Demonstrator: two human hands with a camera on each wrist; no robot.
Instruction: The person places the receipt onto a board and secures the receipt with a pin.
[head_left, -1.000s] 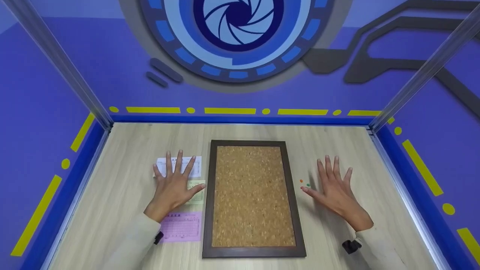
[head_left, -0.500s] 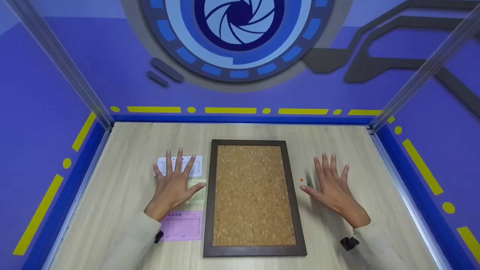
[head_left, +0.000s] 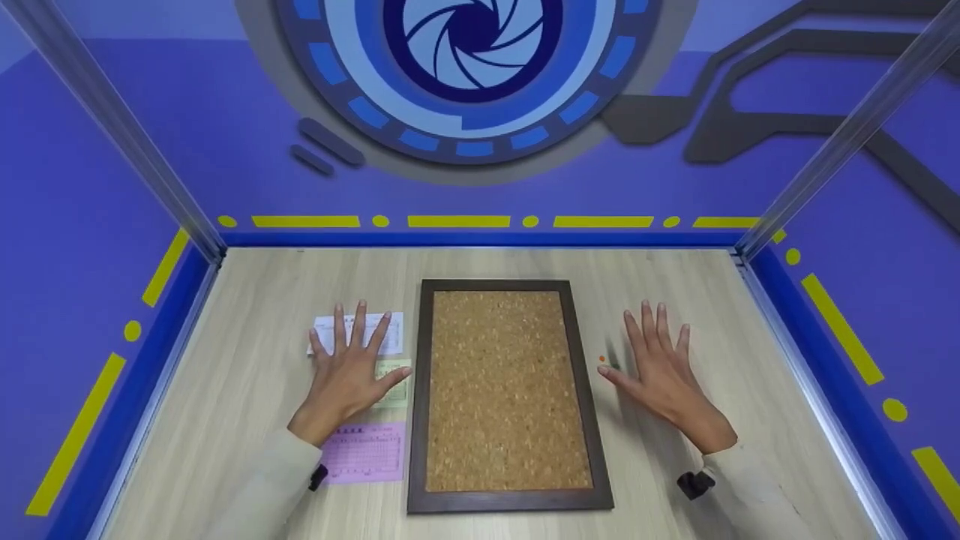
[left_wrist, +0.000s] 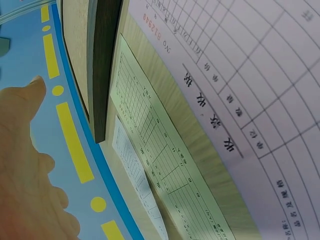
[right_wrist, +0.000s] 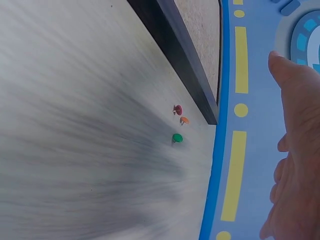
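A framed corkboard [head_left: 502,390] lies in the middle of the table. To its left are three printed receipt slips: white [head_left: 391,334], light green [head_left: 393,394] and pink [head_left: 367,454]. My left hand [head_left: 343,386] is held over the slips, fingers spread and straight, covering parts of them. On the right my right hand [head_left: 667,382] hovers with fingers extended and holds nothing. Near its thumb are thumbtacks, clearest in the right wrist view: a red thumbtack [right_wrist: 178,109], an orange thumbtack [right_wrist: 184,120] and a green thumbtack [right_wrist: 177,138]. In the head view the thumb hides the red one.
The wooden table [head_left: 262,300] is enclosed by a blue back wall [head_left: 480,202] and side walls with yellow markings. Metal posts [head_left: 150,135] stand at its rear corners. The corkboard's dark frame [head_left: 510,501] stands raised above the tabletop.
My right hand has drifted slightly left and away from me, its thumb now covering the red thumbtack in the head view. My left hand stays nearly still.
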